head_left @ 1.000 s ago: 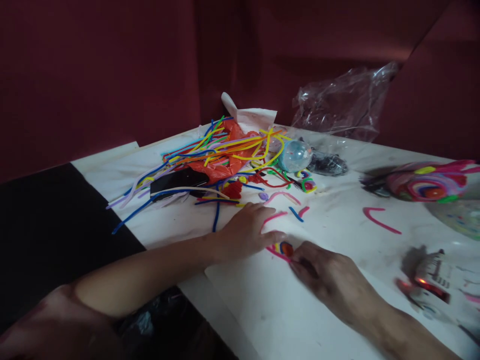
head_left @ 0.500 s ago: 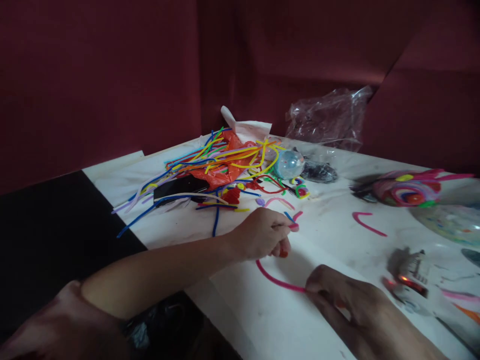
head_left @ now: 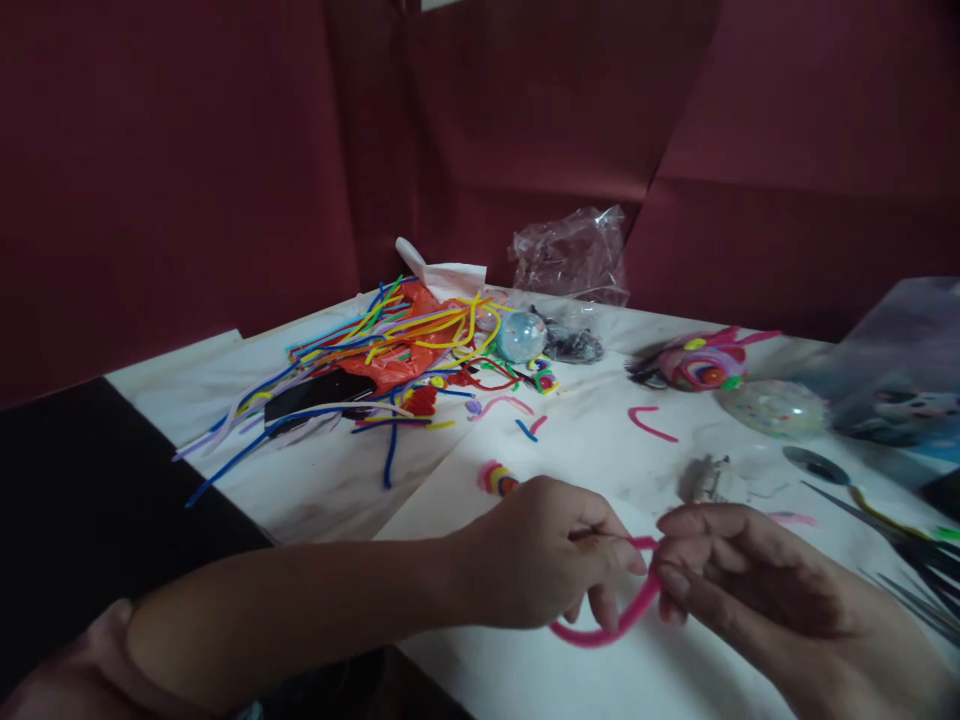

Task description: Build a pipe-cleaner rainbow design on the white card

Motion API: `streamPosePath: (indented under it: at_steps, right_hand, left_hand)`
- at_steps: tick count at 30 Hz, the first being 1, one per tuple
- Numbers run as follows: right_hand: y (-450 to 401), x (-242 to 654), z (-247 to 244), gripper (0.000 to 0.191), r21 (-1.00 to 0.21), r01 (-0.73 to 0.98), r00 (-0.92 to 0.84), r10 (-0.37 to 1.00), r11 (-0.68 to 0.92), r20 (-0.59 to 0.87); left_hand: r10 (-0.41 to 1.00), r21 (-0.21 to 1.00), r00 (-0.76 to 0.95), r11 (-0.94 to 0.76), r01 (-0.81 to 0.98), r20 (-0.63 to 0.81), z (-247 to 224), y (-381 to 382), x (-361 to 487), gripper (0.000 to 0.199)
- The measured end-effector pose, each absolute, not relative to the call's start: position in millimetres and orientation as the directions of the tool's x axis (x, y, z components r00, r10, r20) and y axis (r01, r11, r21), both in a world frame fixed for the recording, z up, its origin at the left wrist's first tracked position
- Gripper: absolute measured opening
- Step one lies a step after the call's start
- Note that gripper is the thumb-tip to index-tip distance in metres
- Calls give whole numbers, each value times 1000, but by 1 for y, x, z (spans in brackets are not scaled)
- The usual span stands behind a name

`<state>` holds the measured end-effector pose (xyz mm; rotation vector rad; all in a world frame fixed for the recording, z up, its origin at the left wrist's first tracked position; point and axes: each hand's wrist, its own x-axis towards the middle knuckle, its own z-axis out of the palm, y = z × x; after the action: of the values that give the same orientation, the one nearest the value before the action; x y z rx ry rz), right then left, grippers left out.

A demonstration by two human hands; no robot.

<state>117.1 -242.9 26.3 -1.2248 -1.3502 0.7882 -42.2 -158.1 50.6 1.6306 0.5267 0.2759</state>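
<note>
A pink pipe cleaner (head_left: pixel 592 637) hangs in a loop between my hands, above the white paper (head_left: pixel 442 510). My left hand (head_left: pixel 555 555) is closed, with the pipe cleaner between thumb and fingers. On the other side my right hand (head_left: pixel 757 580) pinches the same pipe cleaner between thumb and fingertips. The two hands nearly meet; part of the loop is hidden behind the left fingers. Just beyond the left knuckles lies a small multicoloured coiled piece (head_left: pixel 495 477).
Loose pipe cleaners (head_left: pixel 390 340) pile up at the back left, beside a clear ball (head_left: pixel 522 337). A bent pink piece (head_left: pixel 651 424) lies on the paper. Scissors (head_left: pixel 862 510), a roll of tape (head_left: pixel 816 464) and a pink coiled figure (head_left: pixel 705 362) are to the right.
My hands have come together, and the pink pipe cleaner is now bent into a loop between them. The view has turned right, showing scissors and a bag.
</note>
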Motion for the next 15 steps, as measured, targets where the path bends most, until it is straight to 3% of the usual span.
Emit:
streamPosePath:
  at_steps: [7, 15]
  right_hand:
    - [-259, 123, 29, 15, -917, 330, 86, 960, 226, 268]
    - [-273, 135, 14, 32, -916, 398, 125, 985, 57, 116]
  left_hand:
    - [458, 956, 878, -171, 237, -136, 51, -166, -33, 17]
    - [372, 950, 913, -186, 250, -167, 51, -169, -28, 21]
